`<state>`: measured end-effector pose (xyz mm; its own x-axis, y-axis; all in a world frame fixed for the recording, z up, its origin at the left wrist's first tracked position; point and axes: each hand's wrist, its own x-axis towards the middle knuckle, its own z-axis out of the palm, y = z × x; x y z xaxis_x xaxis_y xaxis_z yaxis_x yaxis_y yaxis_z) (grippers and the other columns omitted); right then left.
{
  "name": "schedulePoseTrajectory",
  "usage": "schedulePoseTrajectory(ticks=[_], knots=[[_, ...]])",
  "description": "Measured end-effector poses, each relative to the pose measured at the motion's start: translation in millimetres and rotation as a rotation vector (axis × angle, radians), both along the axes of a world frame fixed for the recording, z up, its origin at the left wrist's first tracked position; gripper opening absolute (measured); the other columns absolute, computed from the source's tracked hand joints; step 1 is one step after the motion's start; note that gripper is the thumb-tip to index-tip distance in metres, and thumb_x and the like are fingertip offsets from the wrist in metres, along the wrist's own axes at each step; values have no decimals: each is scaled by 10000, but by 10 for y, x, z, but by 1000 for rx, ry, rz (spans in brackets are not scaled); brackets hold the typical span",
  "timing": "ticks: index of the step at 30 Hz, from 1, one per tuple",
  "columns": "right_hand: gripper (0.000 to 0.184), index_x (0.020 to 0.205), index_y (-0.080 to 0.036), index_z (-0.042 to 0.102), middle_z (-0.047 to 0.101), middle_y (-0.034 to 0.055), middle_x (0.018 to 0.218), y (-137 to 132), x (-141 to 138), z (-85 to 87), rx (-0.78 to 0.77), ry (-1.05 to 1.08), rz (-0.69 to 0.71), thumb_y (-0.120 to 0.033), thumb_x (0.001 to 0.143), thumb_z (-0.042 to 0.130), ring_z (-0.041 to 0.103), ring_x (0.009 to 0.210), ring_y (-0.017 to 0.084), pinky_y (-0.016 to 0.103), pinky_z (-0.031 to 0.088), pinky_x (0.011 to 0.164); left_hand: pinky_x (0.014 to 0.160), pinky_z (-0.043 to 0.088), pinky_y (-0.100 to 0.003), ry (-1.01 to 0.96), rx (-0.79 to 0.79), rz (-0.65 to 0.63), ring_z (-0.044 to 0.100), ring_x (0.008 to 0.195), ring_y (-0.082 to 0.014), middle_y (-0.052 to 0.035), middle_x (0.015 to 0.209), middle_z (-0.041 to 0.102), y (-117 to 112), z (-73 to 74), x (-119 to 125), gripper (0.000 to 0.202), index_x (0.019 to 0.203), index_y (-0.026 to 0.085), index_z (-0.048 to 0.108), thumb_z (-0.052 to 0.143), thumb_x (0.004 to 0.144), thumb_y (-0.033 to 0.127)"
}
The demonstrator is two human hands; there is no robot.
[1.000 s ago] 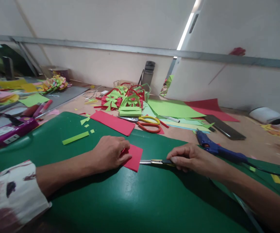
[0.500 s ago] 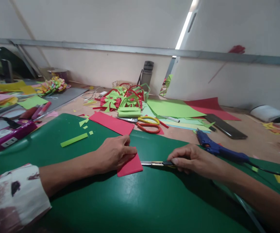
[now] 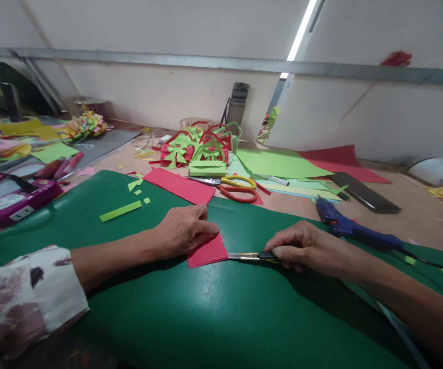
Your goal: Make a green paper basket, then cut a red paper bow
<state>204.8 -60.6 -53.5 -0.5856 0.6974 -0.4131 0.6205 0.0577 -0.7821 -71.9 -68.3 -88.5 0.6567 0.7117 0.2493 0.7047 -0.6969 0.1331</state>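
Observation:
My left hand (image 3: 185, 230) is closed on a folded piece of red paper (image 3: 208, 252), pressing it down on the green mat (image 3: 206, 318). My right hand (image 3: 298, 246) grips a utility knife (image 3: 250, 256) by its dark handle. The blade points left, and its tip meets the right edge of the red paper, perhaps between the layers. Behind my left hand lies a flat red paper strip (image 3: 178, 185). Scissors (image 3: 238, 189) with red and yellow handles rest beside that strip.
A blue glue gun (image 3: 347, 225) lies at the right, its cord trailing off. Behind the mat are red and green paper baskets (image 3: 202, 146), green sheets (image 3: 282, 163), a dark bottle (image 3: 237, 105) and a black flat case (image 3: 367, 192). A purple device (image 3: 21, 200) stands left.
The view has shifted a little, so the whole scene sits slightly higher and further right. Both hands keep their holds, and the blade stays at the paper's edge.

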Motion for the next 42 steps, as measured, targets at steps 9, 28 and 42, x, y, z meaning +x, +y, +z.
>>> schedulePoseTrajectory(ticks=[9, 28, 42], knots=[[229, 762, -139, 723, 499, -18, 506, -44, -14, 0, 67, -30, -20, -321, 773, 584, 336, 439, 70, 206, 249, 416, 495, 203, -230, -28, -1, 12, 403, 584, -93, 3, 707, 456, 8, -30, 6, 303, 834, 251, 699, 417, 917, 325], [228, 773, -142, 721, 485, -24, 518, -100, -106, -25, 58, -22, -27, -293, 794, 552, 338, 453, 69, 200, 239, 418, 504, 214, -242, -47, 41, 13, 415, 613, -113, -5, 738, 458, 22, -88, -14, 282, 898, 292, 696, 421, 915, 349], [247, 758, -140, 698, 481, -29, 536, -167, -208, -45, 66, 0, 47, -266, 841, 503, 338, 456, 63, 189, 252, 416, 501, 225, -238, -17, 49, 27, 432, 613, -117, -12, 748, 489, 12, -61, -4, 289, 891, 291, 698, 417, 912, 353]])
